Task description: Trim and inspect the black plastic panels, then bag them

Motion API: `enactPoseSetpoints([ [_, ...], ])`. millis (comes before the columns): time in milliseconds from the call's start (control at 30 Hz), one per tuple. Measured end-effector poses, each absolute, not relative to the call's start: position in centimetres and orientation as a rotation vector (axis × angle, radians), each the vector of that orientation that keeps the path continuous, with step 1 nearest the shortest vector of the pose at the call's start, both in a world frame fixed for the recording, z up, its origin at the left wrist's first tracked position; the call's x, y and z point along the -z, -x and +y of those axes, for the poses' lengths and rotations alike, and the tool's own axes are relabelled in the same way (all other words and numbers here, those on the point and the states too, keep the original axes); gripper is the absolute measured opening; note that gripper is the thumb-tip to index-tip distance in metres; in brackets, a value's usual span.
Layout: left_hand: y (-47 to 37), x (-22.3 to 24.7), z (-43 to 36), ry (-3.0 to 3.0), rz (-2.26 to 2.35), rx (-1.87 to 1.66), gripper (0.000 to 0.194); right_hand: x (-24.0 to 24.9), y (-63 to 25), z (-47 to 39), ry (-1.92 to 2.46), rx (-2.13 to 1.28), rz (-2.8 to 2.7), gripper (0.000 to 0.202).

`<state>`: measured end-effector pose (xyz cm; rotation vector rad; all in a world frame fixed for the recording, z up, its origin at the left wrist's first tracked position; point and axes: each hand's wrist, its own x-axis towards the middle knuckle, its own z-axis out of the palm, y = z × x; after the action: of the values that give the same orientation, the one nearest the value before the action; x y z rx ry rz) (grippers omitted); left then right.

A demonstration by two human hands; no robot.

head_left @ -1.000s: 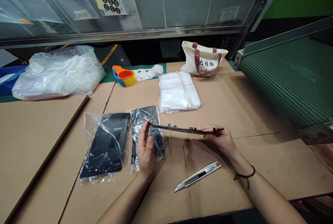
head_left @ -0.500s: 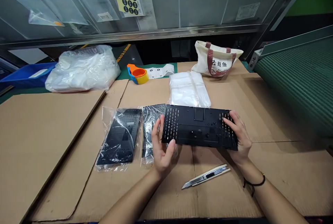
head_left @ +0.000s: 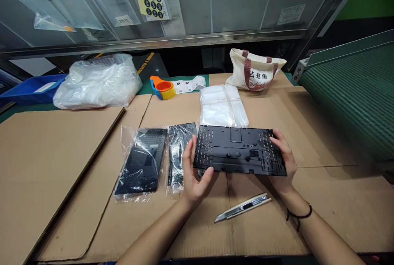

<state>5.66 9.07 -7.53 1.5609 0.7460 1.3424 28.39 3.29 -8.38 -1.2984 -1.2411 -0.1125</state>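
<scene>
A flat black plastic panel (head_left: 238,150) with rows of vent slots at both ends is held up over the cardboard. My left hand (head_left: 195,174) grips its left end, thumb at the lower edge and fingers behind. At the right end, my right hand (head_left: 285,160) is closed on the panel, with fingertips over the slots. Below it lies a utility knife (head_left: 243,207), its blade end pointing left. To the left, one bagged black panel (head_left: 143,160) lies in clear plastic. A second bagged panel (head_left: 177,154) sits beside it, partly hidden by my left hand.
Behind the panel lies a stack of clear plastic bags (head_left: 223,104). Farther back are a cloth bag (head_left: 255,70), tape rolls (head_left: 164,89) and a filled plastic bag (head_left: 98,81) beside a blue tray (head_left: 27,88). A green conveyor belt (head_left: 353,84) runs along the right.
The black panel has shifted slightly right and tilted, so its surface ribs and slots catch the light differently. Both hands have moved with it, still holding its ends.
</scene>
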Motion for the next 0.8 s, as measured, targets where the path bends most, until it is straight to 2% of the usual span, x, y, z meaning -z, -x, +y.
enactPoseSetpoints([
  [267, -5.76, 7.42, 8.97, -1.647, 0.696, -1.356, 0.081, 8.31, -28.02, 3.56, 1.312, -0.049, -1.119, 0.035],
  [500, -5.68, 7.56, 9.13, -1.638, 0.748, -1.342, 0.073, 8.67, -28.01, 3.86, 1.262, -0.085, -1.095, 0.035],
  [800, -5.97, 6.86, 9.27, -1.560, 0.742, -1.427, 0.069, 7.79, -27.91, 3.57, 1.267, 0.050, -1.267, 0.038],
])
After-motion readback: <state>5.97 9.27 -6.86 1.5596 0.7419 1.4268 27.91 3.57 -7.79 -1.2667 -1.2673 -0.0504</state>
